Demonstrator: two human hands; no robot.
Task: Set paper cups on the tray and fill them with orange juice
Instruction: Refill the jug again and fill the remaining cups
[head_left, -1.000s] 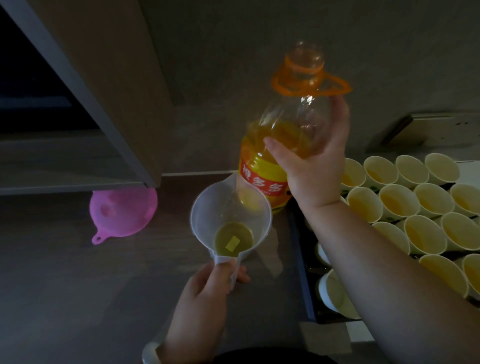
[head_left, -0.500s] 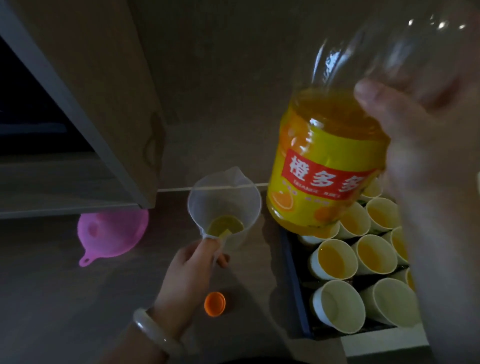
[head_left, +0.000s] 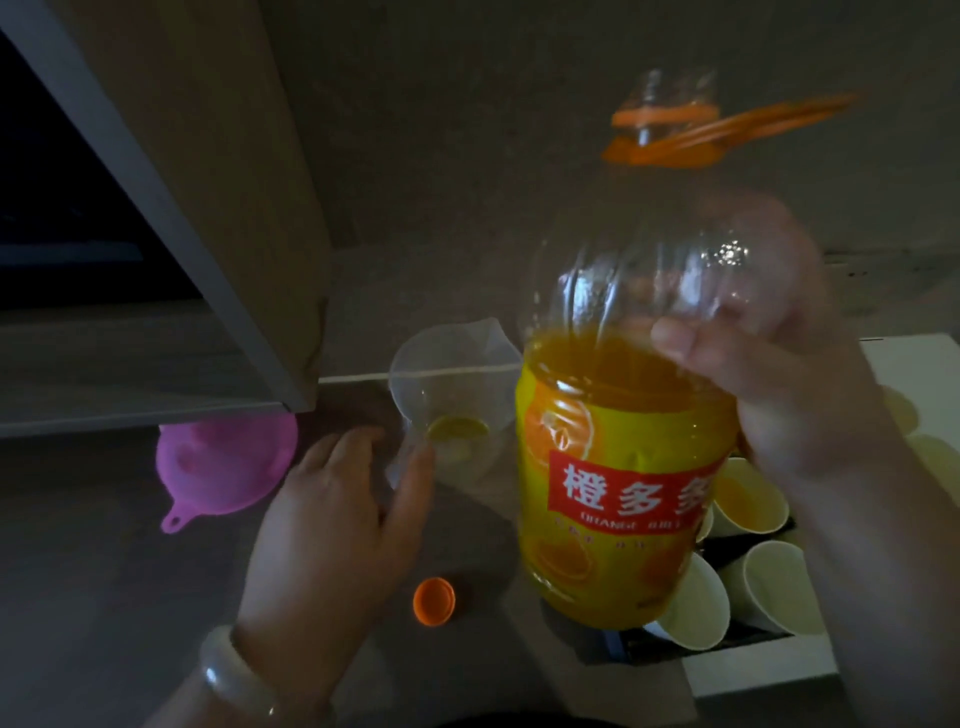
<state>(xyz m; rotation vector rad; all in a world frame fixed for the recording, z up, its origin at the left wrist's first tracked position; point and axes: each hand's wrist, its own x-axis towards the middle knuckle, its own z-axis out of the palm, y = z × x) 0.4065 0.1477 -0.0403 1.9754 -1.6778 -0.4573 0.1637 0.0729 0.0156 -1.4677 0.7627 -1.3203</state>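
Observation:
My right hand (head_left: 789, 395) grips the upper, clear part of a big orange juice bottle (head_left: 618, 483). The bottle hangs upright and uncapped over the left edge of the dark tray (head_left: 621, 649), roughly half full. Paper cups (head_left: 779, 587) stand on the tray, partly hidden by the bottle; one (head_left: 748, 499) holds juice. A clear measuring cup (head_left: 452, 384) with a little juice at its bottom stands on the counter left of the bottle. My left hand (head_left: 332, 525) lies by its handle, fingers apart, the thumb touching it.
The bottle's orange cap (head_left: 434, 601) lies on the dark counter in front of the measuring cup. A pink funnel (head_left: 228, 467) lies upside down to the left. A cabinet corner (head_left: 291, 384) overhangs the back left. A white surface (head_left: 758, 670) borders the tray.
The bottle has come down and closer, staying upright. My left hand has set the measuring cup down and loosened its fingers from the handle.

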